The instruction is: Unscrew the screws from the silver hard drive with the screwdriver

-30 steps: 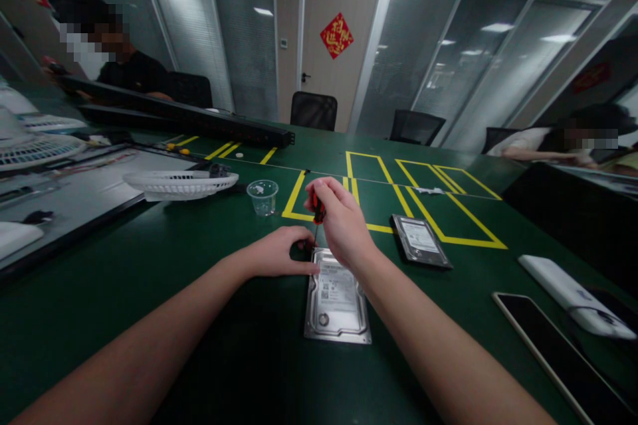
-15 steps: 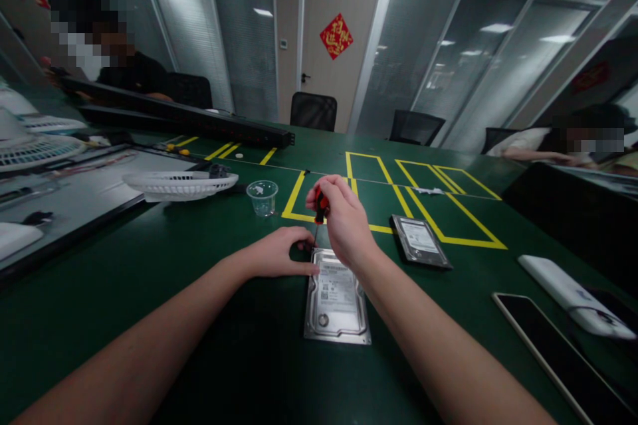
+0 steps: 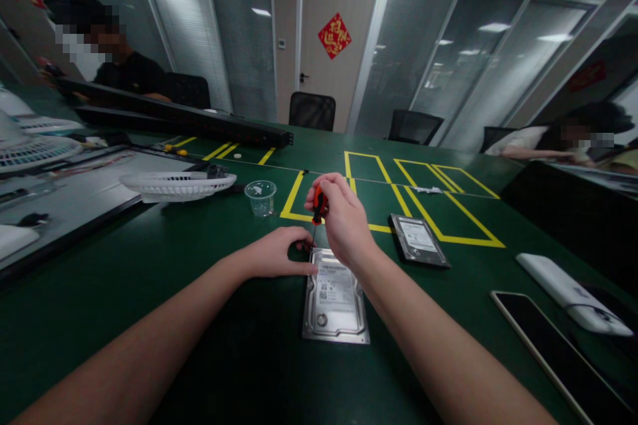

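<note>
A silver hard drive (image 3: 335, 305) with a white label lies flat on the green table in front of me. My left hand (image 3: 276, 254) grips its far left corner, thumb on the top face and fingers curled at the far edge. Above that corner, my right hand (image 3: 343, 216) is closed round the red and black handle of a screwdriver (image 3: 319, 202). The thin shaft points down to the drive's far left corner, where the tip is too small to make out. A second hard drive (image 3: 419, 239) rests to the right, apart from both hands.
A clear plastic cup (image 3: 260, 198) stands left of my hands, near a white fan grille (image 3: 177, 186). Yellow tape outlines (image 3: 473, 240) mark the table. On the right lie a phone (image 3: 553, 352) and a white device (image 3: 573, 293). Two people sit at the far left and right.
The screwdriver handle has turned a little in my right hand, showing more of its red side. Both hands stay at the same corner of the drive. The view has shifted slightly.
</note>
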A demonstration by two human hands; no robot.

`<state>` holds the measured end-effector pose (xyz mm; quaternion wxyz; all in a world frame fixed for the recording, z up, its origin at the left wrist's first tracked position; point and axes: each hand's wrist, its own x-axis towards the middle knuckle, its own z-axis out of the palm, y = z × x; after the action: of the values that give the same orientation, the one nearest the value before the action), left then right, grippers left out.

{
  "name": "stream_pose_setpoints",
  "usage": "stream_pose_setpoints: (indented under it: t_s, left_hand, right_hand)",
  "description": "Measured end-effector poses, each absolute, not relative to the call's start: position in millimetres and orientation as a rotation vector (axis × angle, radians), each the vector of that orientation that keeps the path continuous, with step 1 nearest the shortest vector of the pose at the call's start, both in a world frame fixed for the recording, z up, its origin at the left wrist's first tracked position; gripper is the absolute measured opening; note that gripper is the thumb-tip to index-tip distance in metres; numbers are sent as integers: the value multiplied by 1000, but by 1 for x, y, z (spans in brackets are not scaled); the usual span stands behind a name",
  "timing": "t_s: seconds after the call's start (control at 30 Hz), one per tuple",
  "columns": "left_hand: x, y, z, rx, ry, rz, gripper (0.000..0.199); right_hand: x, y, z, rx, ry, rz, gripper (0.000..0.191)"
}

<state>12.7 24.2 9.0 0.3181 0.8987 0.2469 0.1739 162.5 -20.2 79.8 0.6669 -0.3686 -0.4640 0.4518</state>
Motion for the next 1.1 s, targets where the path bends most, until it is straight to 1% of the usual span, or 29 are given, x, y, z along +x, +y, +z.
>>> stream_pose_setpoints:
  t_s: [0.3, 0.63, 0.77, 0.97, 1.1]
  left_hand:
    - [13, 23, 11, 2359, 654, 446, 48]
    - [13, 24, 8, 2366, 646, 464, 46]
    - [13, 24, 8, 2350, 641, 466, 48]
    - [13, 23, 10, 2355, 651, 466, 48]
    - [13, 23, 10, 2361, 651, 466, 48]
  right_hand:
    - [164, -21, 79, -843, -1121, 1008, 25]
    - [163, -18, 76, -806, -1105, 1037, 19]
    - [162, -18, 75, -782, -1106, 1053, 25]
    - [164, -19, 71, -785, -1160, 1057, 41]
    - [166, -18, 69, -827, -1225, 1035, 38]
